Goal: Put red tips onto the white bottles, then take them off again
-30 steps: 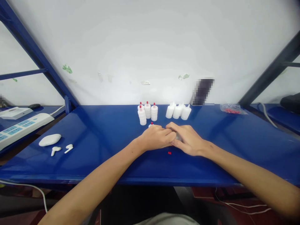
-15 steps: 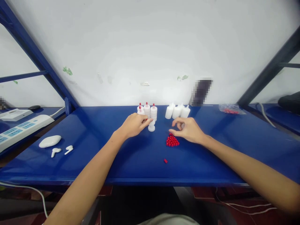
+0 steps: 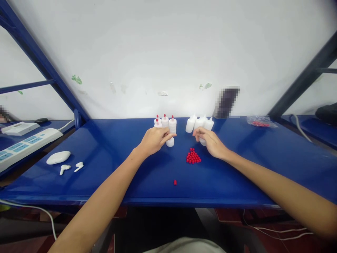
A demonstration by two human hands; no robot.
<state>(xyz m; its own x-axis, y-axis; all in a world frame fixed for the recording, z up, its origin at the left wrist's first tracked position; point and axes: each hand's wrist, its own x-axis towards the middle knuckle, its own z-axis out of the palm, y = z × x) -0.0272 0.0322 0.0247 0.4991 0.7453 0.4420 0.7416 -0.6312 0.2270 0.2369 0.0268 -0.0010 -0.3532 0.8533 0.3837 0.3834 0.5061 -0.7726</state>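
My left hand [image 3: 154, 139] is closed, its fingertips pinched on the top of a small white bottle [image 3: 170, 142] that stands on the blue table [image 3: 110, 168]. Just behind it stand several white bottles with red caps [image 3: 165, 122]. My right hand [image 3: 211, 143] is curled round an uncapped white bottle [image 3: 202, 141], right in front of the group of uncapped white bottles [image 3: 194, 123]. A heap of small red caps [image 3: 193, 156] lies between my hands, nearer the right one. One loose red cap [image 3: 175, 182] lies closer to me.
A white earbud case [image 3: 58, 157] and two earbuds [image 3: 71, 168] lie at the left of the table. A white power strip [image 3: 26, 144] sits on the shelf further left. A clear bag with red caps [image 3: 260, 122] lies at the back right. Blue frame struts [image 3: 47, 70] rise on both sides.
My hands have parted from over the red caps and gone to the back. The left one has brought a bottle up to the capped group; the right one has closed on an uncapped bottle.
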